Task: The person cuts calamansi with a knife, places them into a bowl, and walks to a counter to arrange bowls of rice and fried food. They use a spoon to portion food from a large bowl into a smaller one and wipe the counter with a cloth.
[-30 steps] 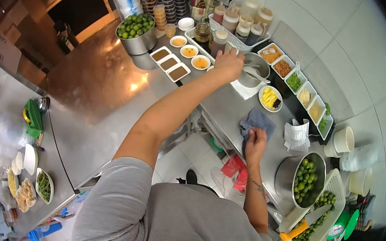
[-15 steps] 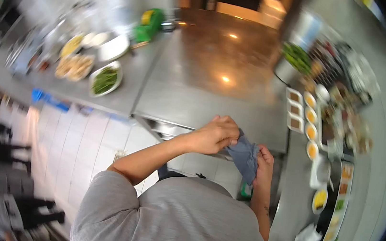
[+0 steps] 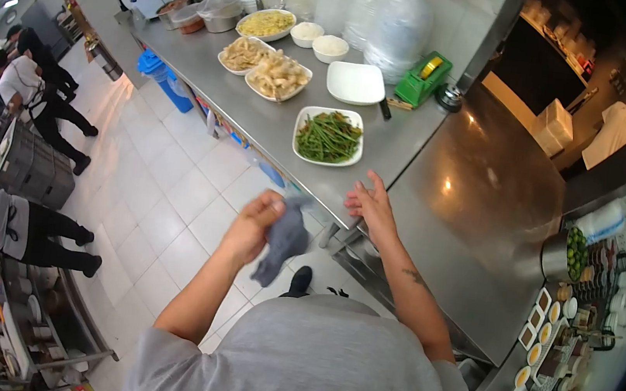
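My left hand (image 3: 251,225) grips a grey-blue cloth (image 3: 284,240), which hangs down over the floor just off the steel counter (image 3: 260,115). My right hand (image 3: 375,209) is empty, fingers apart, over the counter's front corner. Just beyond it, a white square dish of green stalks (image 3: 328,137) sits close to the counter edge. An empty white plate (image 3: 356,83) lies behind that dish, with a green tape dispenser (image 3: 424,80) to its right.
Dishes of pale fried food (image 3: 281,77), bowls of rice (image 3: 329,47) and plastic-wrapped stacks (image 3: 396,30) line the counter. A steel worktop (image 3: 478,184) continues right, toward cups and sauce trays (image 3: 538,333). A blue bin (image 3: 167,80) and several people (image 3: 21,218) are at left.
My view has swung left toward the counter with the dishes. Both hands held the cloth before; now my right hand has let go and the cloth hangs from my left.
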Available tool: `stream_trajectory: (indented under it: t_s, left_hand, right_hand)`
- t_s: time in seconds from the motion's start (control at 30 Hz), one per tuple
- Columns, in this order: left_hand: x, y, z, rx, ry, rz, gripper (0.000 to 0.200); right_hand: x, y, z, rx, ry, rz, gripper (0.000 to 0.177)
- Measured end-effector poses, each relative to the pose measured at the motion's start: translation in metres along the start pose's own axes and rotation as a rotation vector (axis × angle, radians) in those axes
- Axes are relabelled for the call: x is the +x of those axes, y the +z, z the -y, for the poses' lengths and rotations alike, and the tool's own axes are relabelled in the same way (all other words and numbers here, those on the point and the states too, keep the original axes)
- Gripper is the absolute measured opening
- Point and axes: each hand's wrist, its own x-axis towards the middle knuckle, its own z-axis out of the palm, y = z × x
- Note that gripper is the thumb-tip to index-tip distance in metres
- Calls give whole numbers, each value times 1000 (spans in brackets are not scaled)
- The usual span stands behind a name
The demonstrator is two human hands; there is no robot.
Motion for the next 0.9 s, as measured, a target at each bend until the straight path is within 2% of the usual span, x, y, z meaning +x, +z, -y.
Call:
stream_trajectory:
  t_s: [0.07, 0.2, 0.23, 0.27, 0.37, 0.47, 0.5, 0.6, 0.7, 0.8, 0.9]
  left_hand:
    - [30, -24, -26, 49, 170, -80, 4]
    - [118, -63, -50, 363, 427, -245, 8]
    - [145, -69, -50, 398, 458, -211, 9]
    - [170, -73, -48, 432, 484, -177, 10]
    - [215, -63, -38, 934, 640, -166, 12]
    - [225, -50, -34, 1194, 917, -4, 12]
    - [222, -51, -33, 1285, 919, 71, 22]
    - [208, -55, -41, 1591, 862, 199, 31]
    - [197, -52, -38, 1673, 830, 265, 37]
    - [184, -49, -25, 1653, 846, 198, 38]
    - [172, -51, -4, 1587, 762, 137, 43]
  right_hand:
    - [32, 24, 5, 81, 106, 16, 61]
    - [77, 42, 0, 192, 95, -33, 43]
    - [79, 41, 3, 195, 99, -66, 31]
    - [81, 38, 4, 169, 109, -65, 31]
    - [80, 33, 14, 102, 127, -82, 31]
    - [82, 28, 18, 86, 165, -75, 33]
    - [81, 28, 19, 99, 173, -86, 33]
    - [84, 31, 21, 138, 171, -107, 32]
    - [88, 32, 19, 157, 155, -117, 31]
    - [87, 31, 20, 179, 167, -115, 30]
    - [89, 30, 16, 190, 170, -96, 31]
